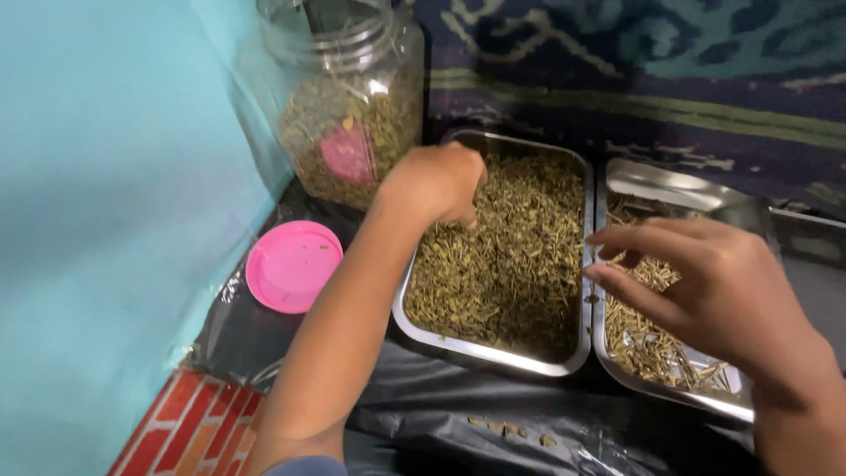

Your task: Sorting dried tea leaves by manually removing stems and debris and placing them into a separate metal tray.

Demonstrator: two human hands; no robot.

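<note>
My left hand (434,182) reaches into the far left corner of a steel tray (493,354) filled with green-brown dried herb bits (511,256); its fingers curl down into the herbs, and what they pinch is hidden. My right hand (705,282) hovers over the left edge of a second steel tray (696,189) that holds pale thin stems (639,339). Its fingers are spread and slightly bent, with nothing visible between them.
A clear plastic jar (348,97) partly filled with the same herbs stands behind the left tray, beside a turquoise wall (106,220). Its pink lid (293,264) lies on black plastic sheeting (458,414). A patterned blue cloth (652,62) is behind; brick-pattern flooring (189,423) shows lower left.
</note>
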